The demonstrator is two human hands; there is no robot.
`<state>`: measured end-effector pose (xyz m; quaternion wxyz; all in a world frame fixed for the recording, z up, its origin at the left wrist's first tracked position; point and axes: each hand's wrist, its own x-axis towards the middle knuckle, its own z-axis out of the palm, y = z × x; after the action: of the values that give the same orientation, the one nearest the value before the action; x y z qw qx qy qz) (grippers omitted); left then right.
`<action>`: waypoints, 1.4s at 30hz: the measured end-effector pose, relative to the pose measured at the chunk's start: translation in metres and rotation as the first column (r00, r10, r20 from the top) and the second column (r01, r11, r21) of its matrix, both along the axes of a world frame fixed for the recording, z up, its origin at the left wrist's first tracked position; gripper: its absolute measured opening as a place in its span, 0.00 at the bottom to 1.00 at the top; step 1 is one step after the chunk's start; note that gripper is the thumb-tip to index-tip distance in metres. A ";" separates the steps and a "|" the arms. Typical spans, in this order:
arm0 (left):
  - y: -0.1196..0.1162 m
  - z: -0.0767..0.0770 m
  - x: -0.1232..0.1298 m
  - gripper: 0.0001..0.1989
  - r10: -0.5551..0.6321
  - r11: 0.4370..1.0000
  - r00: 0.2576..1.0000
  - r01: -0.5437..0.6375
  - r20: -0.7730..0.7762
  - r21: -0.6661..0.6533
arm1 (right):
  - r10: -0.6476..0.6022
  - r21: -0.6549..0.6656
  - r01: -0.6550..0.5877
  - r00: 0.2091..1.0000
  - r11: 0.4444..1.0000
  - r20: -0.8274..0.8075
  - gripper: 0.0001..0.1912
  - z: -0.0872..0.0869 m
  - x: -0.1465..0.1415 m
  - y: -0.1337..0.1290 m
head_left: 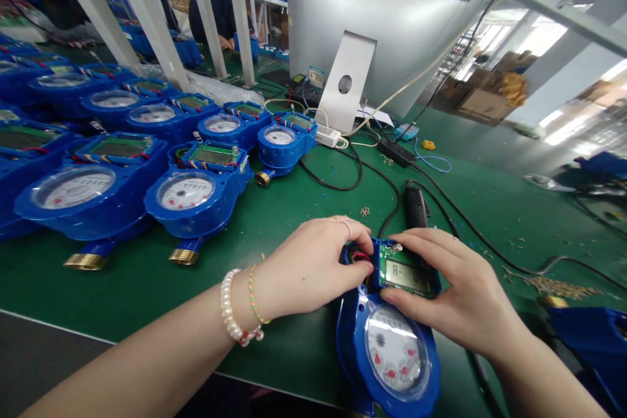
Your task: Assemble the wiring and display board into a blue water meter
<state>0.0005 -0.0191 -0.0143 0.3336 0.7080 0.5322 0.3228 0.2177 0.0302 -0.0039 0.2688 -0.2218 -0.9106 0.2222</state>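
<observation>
Circuit board (385, 253) with a small display (407, 276) is held by the right hand (453, 281) in the head view, its thumb laid along the near edge and its fingers along the far edge. The board is seated at the top of a blue meter (345, 333), which is placed at the near side of the green table (289, 202), its round dial (394, 346) turned up. On the display an "A-" can be read; the rest is partly covered. By the left hand (318, 261), the housing beside the board is reached, with thumb and forefinger bent toward each other around the red wires (361, 256); whether the wires are pinched cannot be told. Just beyond the right hand, a black-handled tool (415, 206) is laid beside black cables (392, 186). To the left, more blue meters (196, 199) are lined up in rows, with brass fittings on several. Behind them, part of a person (208, 6) in dark clothing is seen. A large monitor (386, 13) is seen from the back, propped on its stand (347, 81). To the right, small screws (558, 286) are scattered near another blue housing (588, 339).
</observation>
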 end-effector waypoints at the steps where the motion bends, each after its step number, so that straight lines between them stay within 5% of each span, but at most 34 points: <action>1: -0.001 -0.001 0.001 0.04 0.006 1.000 1.000 -0.006 -0.002 0.017 | -0.002 0.004 0.002 1.000 1.000 0.004 0.17 0.000 0.000 0.000; 42: 0.001 -0.011 0.002 0.04 0.021 0.997 0.996 -0.013 0.092 -0.080 | -0.071 -0.126 0.073 0.997 0.989 0.016 0.19 -0.008 0.001 -0.003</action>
<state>0.0027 -0.0177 -0.0255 0.3829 0.6739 0.5345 0.3370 0.2183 0.0271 -0.0114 0.2565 -0.2725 -0.8876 0.2684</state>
